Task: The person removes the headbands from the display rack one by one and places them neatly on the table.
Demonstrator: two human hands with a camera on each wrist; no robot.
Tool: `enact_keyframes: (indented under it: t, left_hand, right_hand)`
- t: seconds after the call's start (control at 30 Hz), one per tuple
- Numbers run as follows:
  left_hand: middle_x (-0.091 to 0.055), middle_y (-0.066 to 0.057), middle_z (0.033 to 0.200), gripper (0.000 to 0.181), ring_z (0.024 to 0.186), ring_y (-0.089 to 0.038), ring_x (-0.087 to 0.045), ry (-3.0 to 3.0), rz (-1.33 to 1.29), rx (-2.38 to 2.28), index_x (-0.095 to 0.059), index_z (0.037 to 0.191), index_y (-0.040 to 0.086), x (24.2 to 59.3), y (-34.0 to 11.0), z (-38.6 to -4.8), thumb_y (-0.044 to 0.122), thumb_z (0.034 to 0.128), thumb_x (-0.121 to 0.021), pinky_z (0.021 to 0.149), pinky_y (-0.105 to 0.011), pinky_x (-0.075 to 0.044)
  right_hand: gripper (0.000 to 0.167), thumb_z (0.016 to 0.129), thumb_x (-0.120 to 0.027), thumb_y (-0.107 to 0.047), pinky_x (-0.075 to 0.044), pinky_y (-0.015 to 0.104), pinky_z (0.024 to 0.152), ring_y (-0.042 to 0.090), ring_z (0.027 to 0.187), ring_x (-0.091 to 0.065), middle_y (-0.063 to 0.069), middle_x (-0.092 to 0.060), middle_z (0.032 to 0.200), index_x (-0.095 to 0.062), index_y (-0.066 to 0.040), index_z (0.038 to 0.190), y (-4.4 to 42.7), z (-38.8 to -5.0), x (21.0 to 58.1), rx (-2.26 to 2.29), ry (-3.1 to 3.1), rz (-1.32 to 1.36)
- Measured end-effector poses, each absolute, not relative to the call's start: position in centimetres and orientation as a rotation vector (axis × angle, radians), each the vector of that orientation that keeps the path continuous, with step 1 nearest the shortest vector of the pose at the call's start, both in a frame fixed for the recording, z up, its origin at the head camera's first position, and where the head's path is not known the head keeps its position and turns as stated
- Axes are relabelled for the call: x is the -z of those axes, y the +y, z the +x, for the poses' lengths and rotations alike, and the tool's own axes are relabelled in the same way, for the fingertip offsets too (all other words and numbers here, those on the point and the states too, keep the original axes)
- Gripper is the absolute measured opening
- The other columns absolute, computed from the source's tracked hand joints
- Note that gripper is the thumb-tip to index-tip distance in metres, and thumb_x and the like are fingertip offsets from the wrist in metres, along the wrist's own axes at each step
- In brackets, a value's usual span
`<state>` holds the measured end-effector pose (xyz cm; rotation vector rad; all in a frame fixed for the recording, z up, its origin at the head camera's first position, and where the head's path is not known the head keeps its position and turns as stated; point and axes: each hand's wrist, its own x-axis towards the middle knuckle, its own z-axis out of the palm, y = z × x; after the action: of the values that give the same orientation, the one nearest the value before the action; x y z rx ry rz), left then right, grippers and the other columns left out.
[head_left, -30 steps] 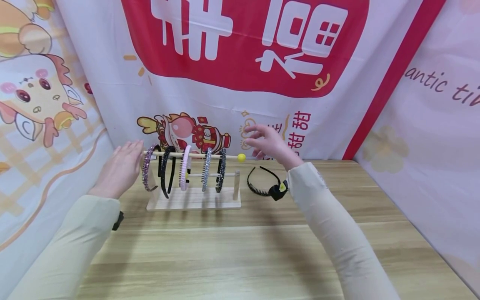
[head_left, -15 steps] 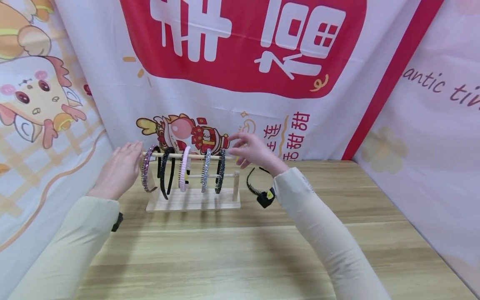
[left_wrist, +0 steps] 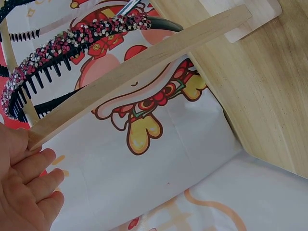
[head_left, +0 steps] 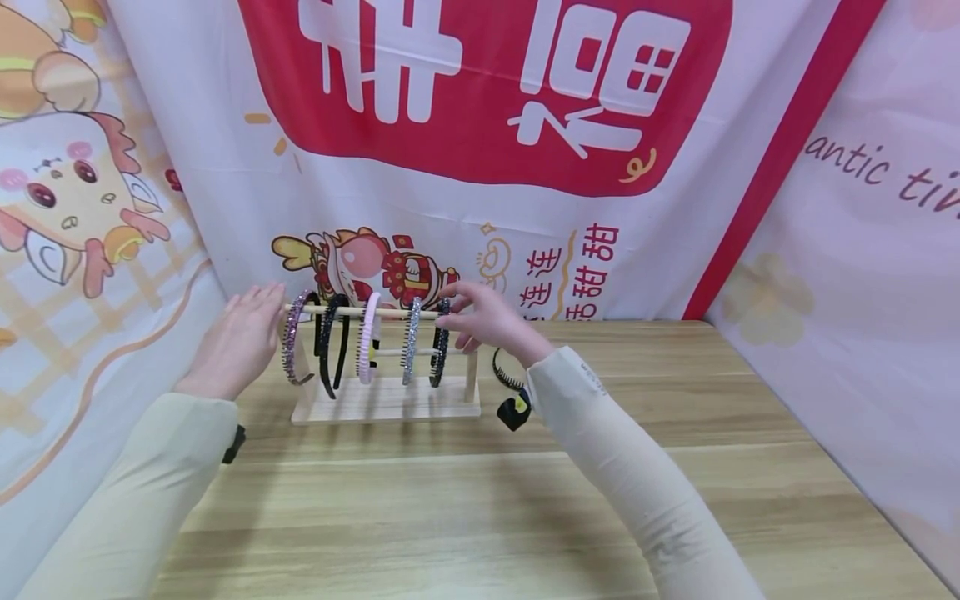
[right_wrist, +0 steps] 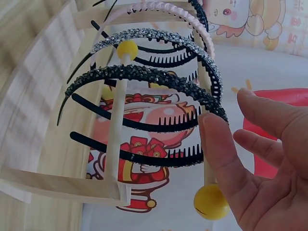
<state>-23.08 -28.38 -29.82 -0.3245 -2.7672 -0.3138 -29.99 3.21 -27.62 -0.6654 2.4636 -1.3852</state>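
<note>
A wooden rack (head_left: 390,408) carries several headbands on its top rod. The left hand (head_left: 238,340) lies at the rack's left end, its fingertips against the top of the wooden upright (left_wrist: 130,67), beside the pink-purple sparkly headband (head_left: 291,343). Over the rod's right end is the right hand (head_left: 483,317), thumb at the black sparkly headband (right_wrist: 144,73) and other fingers spread, nothing gripped. The silver headband (head_left: 411,342), pink headband (head_left: 367,340) and black headband (head_left: 326,346) hang further left. A yellow ball (right_wrist: 211,202) caps the rod near the right palm.
A black headband with a bow (head_left: 513,410) lies on the wooden table (head_left: 450,517), right of the rack, partly hidden by the right sleeve. Printed cloths (head_left: 465,192) hang behind and at both sides. A lower rod (right_wrist: 115,130) has a yellow tip.
The right hand has moved left and slightly down, from above the loose headband to the black sparkly headband at the rack's right end. The left hand has stayed in place.
</note>
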Motion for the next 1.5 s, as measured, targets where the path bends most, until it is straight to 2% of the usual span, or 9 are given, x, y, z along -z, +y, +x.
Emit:
enact_keyframes:
  t: [0.23,0.47,0.67,0.97,1.07,1.5]
  left_hand:
    - [-0.021,-0.031,0.142,0.048,0.130,-0.047,-0.017,-2.774,-0.325,0.314,-0.020,0.140,-0.010,29.9,-28.5,-23.1,0.018,0.1017,-0.028,0.111,-0.046,0.001]
    - [-0.021,-0.031,0.142,0.048,0.130,-0.047,-0.017,-2.770,-0.326,0.309,-0.020,0.140,-0.010,29.9,-28.5,-23.2,0.018,0.1017,-0.028,0.111,-0.046,0.002]
    - [-0.022,-0.031,0.142,0.048,0.131,-0.047,-0.016,-2.760,-0.327,0.315,-0.021,0.140,-0.010,29.9,-28.6,-23.3,0.017,0.1017,-0.029,0.111,-0.046,0.001]
    - [-0.022,-0.032,0.141,0.047,0.130,-0.047,-0.017,-2.751,-0.337,0.318,-0.021,0.139,-0.011,30.0,-28.6,-23.4,0.017,0.1016,-0.029,0.111,-0.047,0.001]
    - [-0.021,-0.032,0.142,0.047,0.130,-0.047,-0.017,-2.760,-0.339,0.320,-0.021,0.139,-0.011,29.9,-28.6,-23.3,0.017,0.1016,-0.029,0.111,-0.045,0.002]
    - [-0.022,-0.032,0.141,0.047,0.130,-0.047,-0.017,-2.754,-0.338,0.316,-0.021,0.139,-0.010,29.9,-28.5,-23.3,0.017,0.1016,-0.028,0.111,-0.047,0.001]
  right_hand:
    - [0.046,0.085,-0.067,-0.013,-0.057,0.033,0.056,0.026,0.063,-0.063,0.013,-0.050,0.117,-0.051,-0.013,0.128,2.6,-30.2,28.2,1.379,2.457,-0.658]
    - [0.044,0.086,-0.065,-0.010,-0.057,0.031,0.057,0.025,0.063,-0.063,0.013,-0.049,0.122,-0.051,-0.008,0.128,2.3,-30.3,28.5,1.379,2.482,-0.668]
    - [0.042,0.087,-0.064,-0.010,-0.057,0.030,0.055,0.024,0.060,-0.062,0.010,-0.052,0.117,-0.053,-0.011,0.128,2.6,-30.3,28.4,1.366,2.532,-0.662]
    - [0.042,0.088,-0.063,-0.015,-0.057,0.033,0.056,0.024,0.060,-0.062,0.006,-0.053,0.115,-0.054,-0.016,0.128,3.4,-30.5,27.4,1.337,2.591,-0.656]
    - [0.042,0.088,-0.063,-0.013,-0.057,0.031,0.054,0.024,0.059,-0.062,0.007,-0.054,0.113,-0.054,-0.014,0.129,3.8,-30.5,27.0,1.355,2.599,-0.685]
    - [0.042,0.088,-0.062,-0.010,-0.057,0.035,0.058,0.026,0.061,-0.062,0.009,-0.055,0.110,-0.053,-0.009,0.129,5.7,-29.8,24.5,1.430,2.585,-0.716]
